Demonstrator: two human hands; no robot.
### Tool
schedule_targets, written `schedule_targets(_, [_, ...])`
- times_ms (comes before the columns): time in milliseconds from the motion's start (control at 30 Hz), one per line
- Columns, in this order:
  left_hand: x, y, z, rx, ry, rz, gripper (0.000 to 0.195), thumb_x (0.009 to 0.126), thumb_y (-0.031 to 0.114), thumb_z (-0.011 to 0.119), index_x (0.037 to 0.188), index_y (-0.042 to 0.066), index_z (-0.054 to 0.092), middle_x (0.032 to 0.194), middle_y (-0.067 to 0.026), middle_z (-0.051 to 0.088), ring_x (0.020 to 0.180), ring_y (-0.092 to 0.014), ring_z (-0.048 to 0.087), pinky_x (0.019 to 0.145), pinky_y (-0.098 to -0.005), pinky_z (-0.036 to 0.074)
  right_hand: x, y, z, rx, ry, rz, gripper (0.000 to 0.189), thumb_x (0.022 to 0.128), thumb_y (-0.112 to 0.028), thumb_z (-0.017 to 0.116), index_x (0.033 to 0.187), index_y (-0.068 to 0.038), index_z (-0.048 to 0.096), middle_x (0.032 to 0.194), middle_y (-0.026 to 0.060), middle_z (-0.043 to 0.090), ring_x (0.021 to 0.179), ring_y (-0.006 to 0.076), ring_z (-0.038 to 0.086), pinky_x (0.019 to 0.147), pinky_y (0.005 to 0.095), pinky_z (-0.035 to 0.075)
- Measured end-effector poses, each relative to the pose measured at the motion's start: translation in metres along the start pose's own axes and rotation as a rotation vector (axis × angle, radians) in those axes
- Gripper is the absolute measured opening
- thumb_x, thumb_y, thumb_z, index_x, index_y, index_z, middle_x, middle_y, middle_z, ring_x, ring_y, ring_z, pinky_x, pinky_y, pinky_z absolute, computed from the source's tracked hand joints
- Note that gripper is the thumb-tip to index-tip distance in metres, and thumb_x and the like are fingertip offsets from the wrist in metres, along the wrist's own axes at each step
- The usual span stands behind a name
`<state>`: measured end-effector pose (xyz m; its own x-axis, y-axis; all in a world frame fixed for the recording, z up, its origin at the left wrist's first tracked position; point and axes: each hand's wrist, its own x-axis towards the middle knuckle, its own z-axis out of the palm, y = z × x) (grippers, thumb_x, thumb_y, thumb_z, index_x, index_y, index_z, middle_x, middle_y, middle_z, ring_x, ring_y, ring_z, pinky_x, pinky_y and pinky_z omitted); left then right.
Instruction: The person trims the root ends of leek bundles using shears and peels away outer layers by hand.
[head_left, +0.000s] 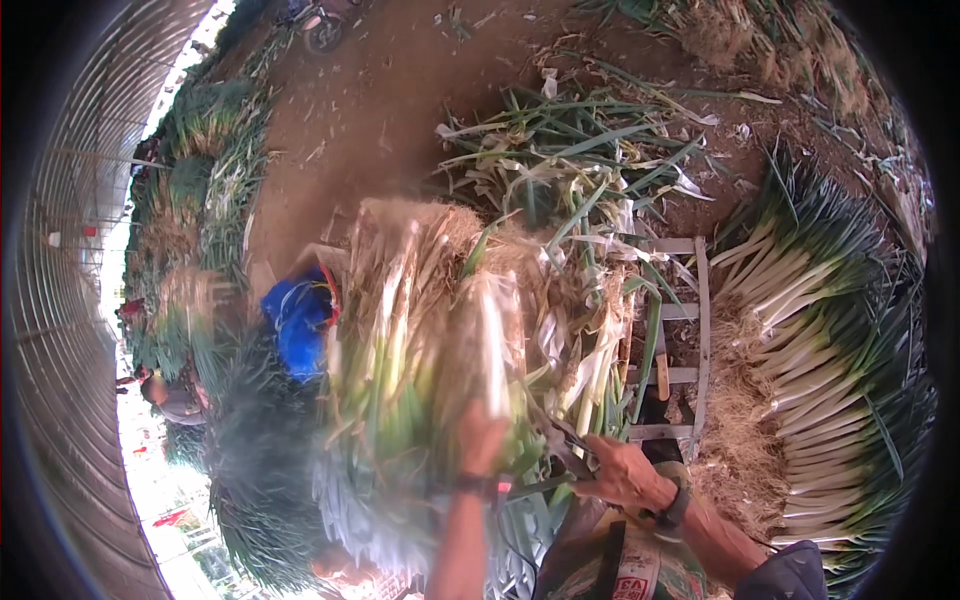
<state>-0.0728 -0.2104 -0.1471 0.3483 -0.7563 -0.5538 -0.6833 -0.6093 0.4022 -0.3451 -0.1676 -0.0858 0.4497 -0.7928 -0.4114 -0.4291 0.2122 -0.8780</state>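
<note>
My left hand, blurred by motion, is closed around a long green onion, whose white stalk points away from me. It is over a heap of untrimmed long green onions with brown roots and dry outer leaves. To its right, my right hand grips a dark metal hand tool; the blur hides its exact kind. Both wrists wear dark bands. A knife with a wooden handle rests on a metal rack beyond my right hand.
Cleaned long green onions lie stacked at right, roots toward the rack. Stripped leaves are piled on the dirt floor. A blue plastic bag lies left of the heap. Farther left are more onion piles and a person.
</note>
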Motion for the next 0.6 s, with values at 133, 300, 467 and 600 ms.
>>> schedule_targets(133, [-0.024,0.033,-0.013,-0.328,-0.158,-0.026,0.039,0.078,0.025,0.069,0.105,-0.003,0.062,0.088,-0.0166,0.067,0.079,-0.023,0.063,0.071,-0.0366,0.05,-0.03,0.012,-0.005,-0.029,-0.019,-0.112,0.072,0.07,-0.039,0.081,0.121,0.005,0.055,0.088,0.0218,0.063,0.077,0.041,0.064,0.065,0.0484,0.051])
schedule_targets(300, [-0.039,0.024,-0.027,-0.236,-0.124,0.016,0.037,0.083,0.025,0.069,0.107,-0.003,0.062,0.088,-0.0164,0.067,0.078,-0.023,0.063,0.07,-0.0369,0.049,-0.052,0.014,0.004,-0.133,-0.029,-0.153,0.08,0.07,-0.041,0.081,0.127,0.006,0.05,0.091,0.0225,0.063,0.078,0.0414,0.065,0.065,0.049,0.053])
schedule_targets(467, [-0.06,0.01,-0.017,-0.042,0.027,0.289,0.046,0.092,0.035,0.059,0.12,-0.002,0.056,0.082,-0.0218,0.064,0.071,-0.034,0.064,0.066,-0.0447,0.049,-0.052,0.015,0.004,-0.218,0.004,-0.095,0.084,0.07,-0.041,0.081,0.13,0.007,0.047,0.092,0.0222,0.062,0.077,0.0415,0.064,0.065,0.0486,0.053])
schedule_targets(600, [-0.089,0.005,0.003,-0.001,-0.094,0.14,0.04,0.093,0.035,0.058,0.119,0.005,0.059,0.079,-0.0241,0.065,0.072,-0.038,0.065,0.066,-0.0471,0.049,-0.048,0.021,-0.001,-0.219,0.13,-0.098,0.071,0.071,-0.036,0.081,0.122,0.003,0.051,0.085,0.021,0.063,0.072,0.0409,0.065,0.06,0.0492,0.054])
